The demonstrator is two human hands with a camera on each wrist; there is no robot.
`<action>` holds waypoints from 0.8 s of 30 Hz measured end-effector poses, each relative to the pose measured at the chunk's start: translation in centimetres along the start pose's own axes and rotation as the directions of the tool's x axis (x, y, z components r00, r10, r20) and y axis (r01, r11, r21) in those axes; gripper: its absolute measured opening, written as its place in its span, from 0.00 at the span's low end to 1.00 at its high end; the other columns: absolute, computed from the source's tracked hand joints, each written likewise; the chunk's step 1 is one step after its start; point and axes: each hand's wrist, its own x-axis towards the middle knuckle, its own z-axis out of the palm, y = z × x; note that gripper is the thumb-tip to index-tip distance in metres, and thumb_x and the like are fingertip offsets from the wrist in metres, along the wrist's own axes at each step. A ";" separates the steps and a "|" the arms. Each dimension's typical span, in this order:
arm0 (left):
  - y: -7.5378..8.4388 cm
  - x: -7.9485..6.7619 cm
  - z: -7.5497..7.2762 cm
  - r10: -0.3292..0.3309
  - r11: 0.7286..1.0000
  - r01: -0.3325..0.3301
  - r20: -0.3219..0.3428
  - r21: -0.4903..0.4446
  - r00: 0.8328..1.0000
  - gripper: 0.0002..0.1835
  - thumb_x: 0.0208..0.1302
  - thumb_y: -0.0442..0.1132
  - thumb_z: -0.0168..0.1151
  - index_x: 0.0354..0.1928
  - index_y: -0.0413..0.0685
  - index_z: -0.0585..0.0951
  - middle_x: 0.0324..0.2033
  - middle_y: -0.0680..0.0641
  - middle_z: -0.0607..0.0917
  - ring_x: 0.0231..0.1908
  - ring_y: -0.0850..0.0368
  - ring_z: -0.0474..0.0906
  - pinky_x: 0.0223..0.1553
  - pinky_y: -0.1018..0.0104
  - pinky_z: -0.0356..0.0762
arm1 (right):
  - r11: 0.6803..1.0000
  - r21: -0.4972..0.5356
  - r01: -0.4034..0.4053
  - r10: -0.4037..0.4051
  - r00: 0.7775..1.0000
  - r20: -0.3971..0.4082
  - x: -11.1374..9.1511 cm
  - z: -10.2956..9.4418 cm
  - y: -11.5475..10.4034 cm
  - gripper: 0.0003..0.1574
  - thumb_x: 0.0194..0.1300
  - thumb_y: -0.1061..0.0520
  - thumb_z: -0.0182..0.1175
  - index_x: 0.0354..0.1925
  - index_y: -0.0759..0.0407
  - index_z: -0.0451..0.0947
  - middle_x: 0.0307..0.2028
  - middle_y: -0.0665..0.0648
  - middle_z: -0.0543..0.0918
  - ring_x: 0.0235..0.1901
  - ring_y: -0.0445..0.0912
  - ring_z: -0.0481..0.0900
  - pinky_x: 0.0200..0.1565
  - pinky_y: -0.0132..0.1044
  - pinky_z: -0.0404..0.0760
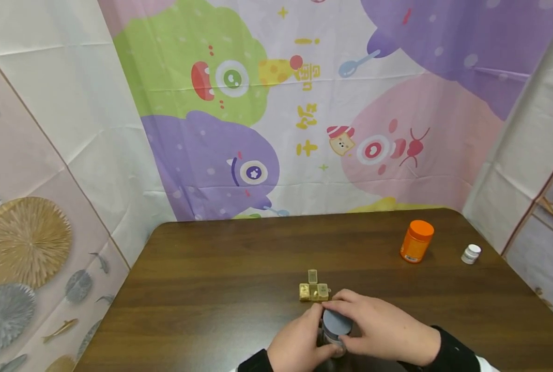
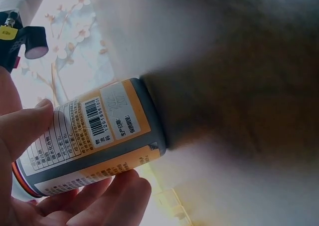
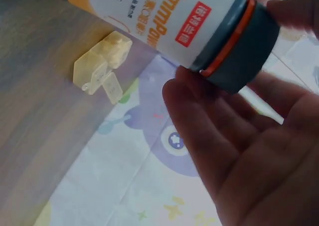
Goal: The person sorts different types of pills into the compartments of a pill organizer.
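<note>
A supplement bottle (image 2: 89, 136) with a grey, white and orange label is near the table's front edge in the head view. My left hand (image 1: 297, 343) grips its body, thumb on one side and fingers on the other. On its grey cap (image 1: 338, 322) my right hand (image 1: 388, 325) has thumb and fingers around the rim. An orange ring shows below the cap (image 3: 249, 49) in the right wrist view. Just beyond the hands sits a small yellowish see-through pill box (image 1: 305, 292), one compartment lid (image 1: 312, 276) raised and pale pieces inside.
An orange jar (image 1: 417, 242) with an orange lid stands at the back right of the brown wooden table (image 1: 220, 258). Farther right is a small white bottle (image 1: 471, 254). A cartoon-printed cloth (image 1: 304, 191) hangs behind the table's far edge.
</note>
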 end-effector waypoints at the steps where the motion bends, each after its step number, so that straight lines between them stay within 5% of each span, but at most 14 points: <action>1: 0.0 0.0 0.0 -0.004 1.000 0.004 0.002 -0.005 1.000 0.32 0.58 0.59 0.66 0.58 0.52 0.69 0.44 0.56 0.80 0.41 0.68 0.77 0.37 0.68 0.80 | 1.000 -0.009 -0.023 0.022 1.000 -0.022 0.1 0.1 0.0 0.29 0.60 0.48 0.66 0.58 0.53 0.75 0.48 0.45 0.76 0.35 0.33 0.73 0.35 0.30 0.79; 6: -0.1 0.1 0.1 0.001 1.000 -0.001 0.002 -0.030 1.000 0.26 0.58 0.59 0.66 0.51 0.55 0.71 0.42 0.58 0.79 0.37 0.69 0.76 0.35 0.68 0.79 | 0.982 -0.119 -0.145 0.124 0.979 -0.164 0.4 1.1 -0.3 0.27 0.56 0.30 0.63 0.41 0.48 0.76 0.31 0.40 0.75 0.24 0.33 0.70 0.24 0.28 0.74; 11: -0.2 0.1 0.1 0.016 0.999 -0.016 0.005 -0.044 1.000 0.24 0.60 0.57 0.65 0.51 0.55 0.71 0.39 0.59 0.78 0.35 0.70 0.74 0.34 0.70 0.77 | 0.956 -0.192 -0.223 0.175 0.955 -0.238 0.7 2.0 -0.9 0.29 0.56 0.26 0.59 0.33 0.47 0.69 0.22 0.40 0.69 0.17 0.35 0.64 0.17 0.27 0.66; 18: -0.1 0.2 0.1 0.015 1.000 -0.015 -0.002 -0.023 1.000 0.24 0.59 0.58 0.66 0.50 0.54 0.71 0.37 0.59 0.79 0.33 0.70 0.74 0.32 0.70 0.76 | 0.941 -0.216 -0.262 0.190 0.933 -0.305 0.4 2.4 -1.4 0.31 0.55 0.25 0.60 0.33 0.49 0.70 0.23 0.40 0.70 0.18 0.35 0.65 0.18 0.27 0.66; 24: 0.2 0.2 0.2 0.028 0.999 -0.027 -0.030 0.047 0.999 0.25 0.60 0.56 0.66 0.51 0.50 0.71 0.38 0.56 0.81 0.33 0.70 0.75 0.32 0.70 0.77 | 0.964 -0.116 -0.240 0.211 0.953 -0.218 -0.1 2.4 -1.4 0.30 0.57 0.29 0.62 0.44 0.50 0.73 0.33 0.42 0.75 0.24 0.34 0.70 0.25 0.31 0.74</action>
